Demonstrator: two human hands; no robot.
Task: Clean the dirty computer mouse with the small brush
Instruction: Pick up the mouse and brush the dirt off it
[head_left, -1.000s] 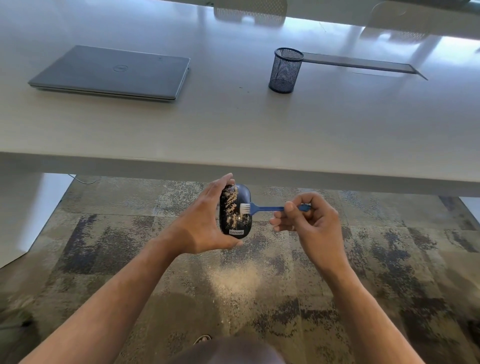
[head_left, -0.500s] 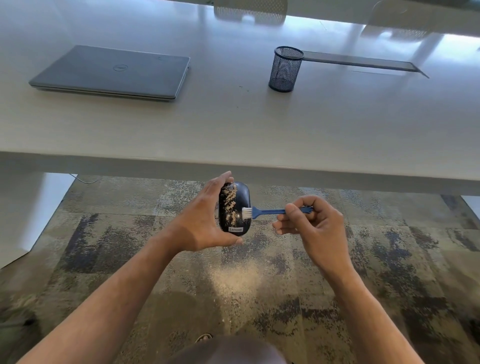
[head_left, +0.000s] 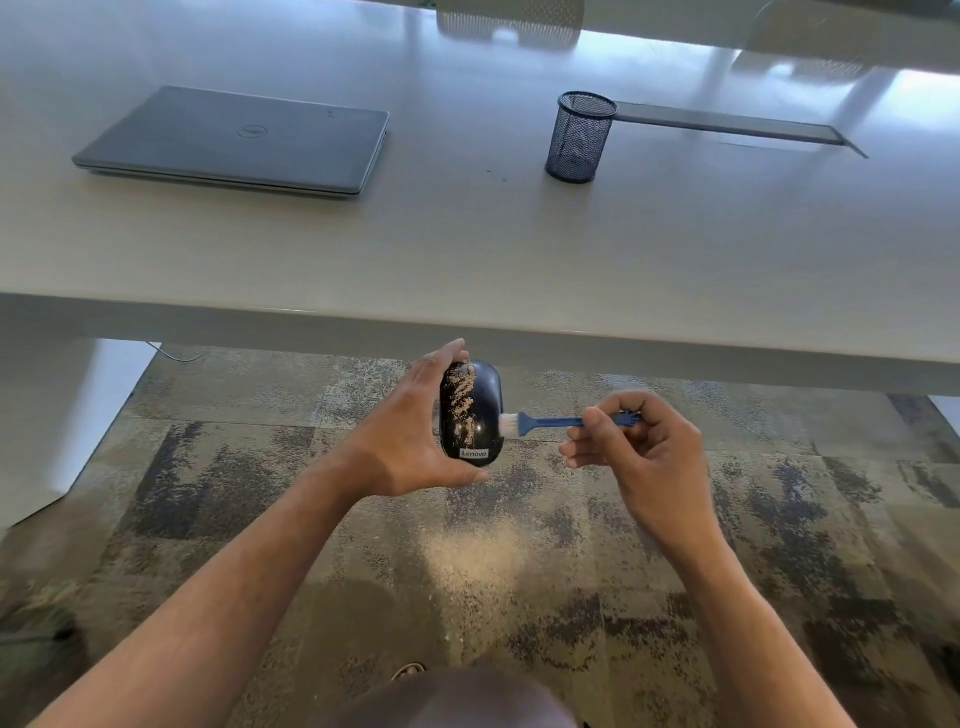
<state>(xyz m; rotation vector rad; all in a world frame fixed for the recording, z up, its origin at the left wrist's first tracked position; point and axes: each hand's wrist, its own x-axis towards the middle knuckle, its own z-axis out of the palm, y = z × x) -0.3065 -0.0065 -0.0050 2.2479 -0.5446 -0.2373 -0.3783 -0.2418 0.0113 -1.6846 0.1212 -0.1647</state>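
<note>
Left hand (head_left: 410, 441) holds a dark, glossy computer mouse (head_left: 471, 413) upright in the air, below the near edge of the table (head_left: 467, 249) and above the patterned carpet (head_left: 260, 467). Pale, sandy grit streaks the left side of the mouse's back, while the right side looks clean and shiny. A small label sits at its lower end. The left hand is half open, fingers curved over the top end of the mouse and thumb under the bottom end. Right hand (head_left: 644, 447) is curled closed, pinching the handle of a small blue brush (head_left: 550, 422) between thumb and fingers. The brush lies level, and its white bristles touch the right side of the mouse. A pale patch of dust lies on the carpet below the hands. On the table, far left, rests a closed grey laptop (head_left: 234, 140). Far right of it stands a dark mesh pen cup (head_left: 579, 137), well apart from the laptop.
</note>
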